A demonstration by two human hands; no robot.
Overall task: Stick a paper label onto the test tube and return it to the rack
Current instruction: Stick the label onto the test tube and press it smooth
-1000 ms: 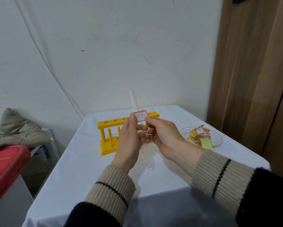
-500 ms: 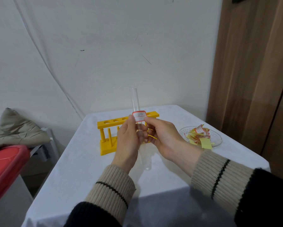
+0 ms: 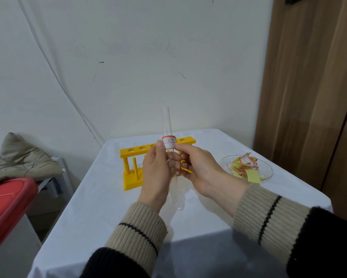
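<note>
A clear glass test tube (image 3: 166, 122) stands almost upright between both hands, above the table and in front of the yellow rack (image 3: 132, 177). A white paper label with a red border (image 3: 169, 143) wraps the tube's front at fingertip height. My left hand (image 3: 156, 173) grips the tube from the left, thumb against the label's left edge. My right hand (image 3: 200, 167) holds it from the right, thumb and forefinger pressing the label's right edge. The tube's rounded bottom (image 3: 178, 205) shows below the hands. The rack's visible holes hold nothing.
A glass dish (image 3: 267, 167) with yellow backing scraps and spare labels sits at the table's right. The white-clothed table (image 3: 108, 227) ends near a wooden door on the right. A red bin (image 3: 5, 201) and a beige bag (image 3: 20, 157) are off the left side.
The tube has gone from leaning left to nearly upright. The label, first sticking out flat to the right, now lies curved around the glass under my fingers.
</note>
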